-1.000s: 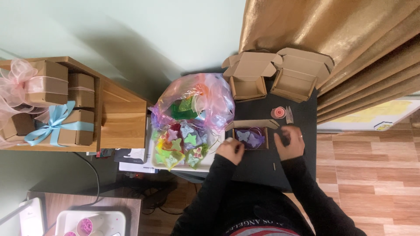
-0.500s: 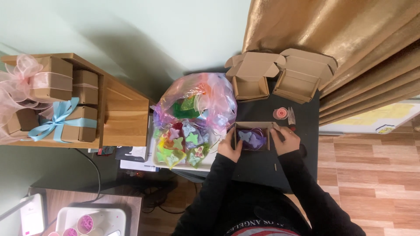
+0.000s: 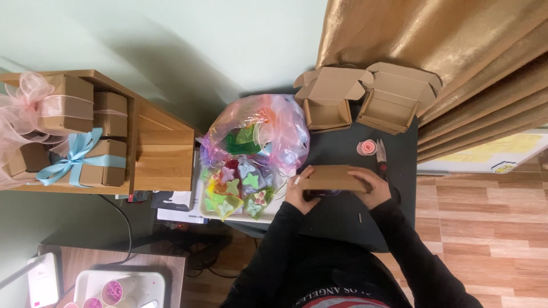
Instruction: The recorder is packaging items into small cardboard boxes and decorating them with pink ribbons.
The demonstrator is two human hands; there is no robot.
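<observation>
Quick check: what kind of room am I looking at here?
Probably a home craft or gift-packing corner: open cardboard boxes on a dark table, ribbon-tied gift boxes on a wooden shelf, and a gold curtain.

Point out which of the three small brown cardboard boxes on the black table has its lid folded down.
The brown cardboard box between the left hand and right hand: its lid is folded down, while the two brown boxes by the gold curtain gape open.

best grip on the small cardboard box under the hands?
Probably by its two short ends, from the left and right. The box lies flat and long across the dark table, lid folded over, and the left hand and right hand already bracket those ends.
</observation>
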